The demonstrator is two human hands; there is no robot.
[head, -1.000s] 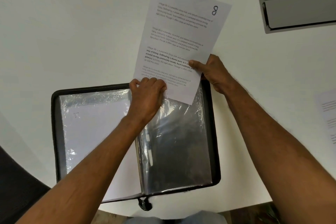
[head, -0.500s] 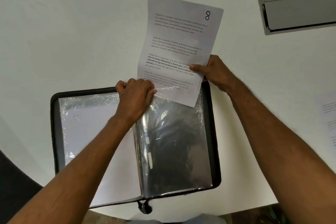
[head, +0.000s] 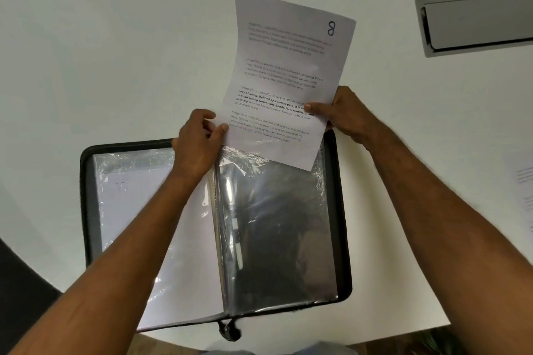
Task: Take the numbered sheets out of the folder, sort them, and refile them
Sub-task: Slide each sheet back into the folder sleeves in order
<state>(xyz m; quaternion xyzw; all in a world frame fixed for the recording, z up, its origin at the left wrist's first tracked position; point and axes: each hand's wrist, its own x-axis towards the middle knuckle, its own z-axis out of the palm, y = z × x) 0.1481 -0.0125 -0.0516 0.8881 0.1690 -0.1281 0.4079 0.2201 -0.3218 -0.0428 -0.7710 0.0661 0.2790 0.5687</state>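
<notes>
The left hand (head: 199,144) is pinching the left edge of the sheet numbered 8 (head: 288,78); the right hand (head: 343,115) is gripping its right edge. The sheet is hovering at 12 o'clock above the open folder (head: 334,210) lying on the white table (head: 115,52).

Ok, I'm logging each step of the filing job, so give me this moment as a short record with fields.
sheet in hand: sheet marked 8, printed side up
left hand: pinches the sheet's lower left edge
right hand: pinches its right edge
sheet position: bottom corner overlaps the top of the right sleeve
folder: open flat on the white table
left sleeve: holds a sheet
elsewhere: another printed sheet at the right edge
</notes>
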